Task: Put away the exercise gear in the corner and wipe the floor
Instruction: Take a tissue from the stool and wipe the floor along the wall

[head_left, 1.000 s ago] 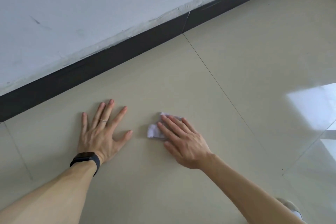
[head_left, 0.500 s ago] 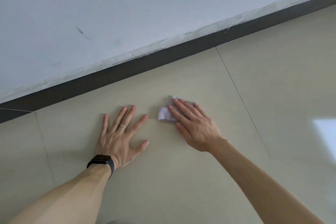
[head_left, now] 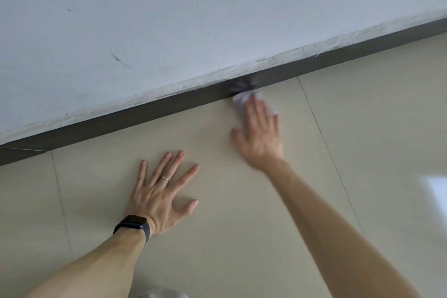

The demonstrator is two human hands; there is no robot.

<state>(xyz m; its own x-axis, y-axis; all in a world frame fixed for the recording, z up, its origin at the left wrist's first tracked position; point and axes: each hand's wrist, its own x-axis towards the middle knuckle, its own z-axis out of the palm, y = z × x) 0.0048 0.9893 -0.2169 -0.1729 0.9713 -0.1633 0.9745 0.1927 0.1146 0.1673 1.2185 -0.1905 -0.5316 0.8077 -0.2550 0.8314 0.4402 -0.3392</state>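
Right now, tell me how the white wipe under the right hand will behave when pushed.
The wipe looks crumpled, so probably floppy and light. Under the flat right hand it likely slides easily on the glossy floor. Against the baseboard it may bunch up.

- No text, label, brand, number or sign can be read in the head view.
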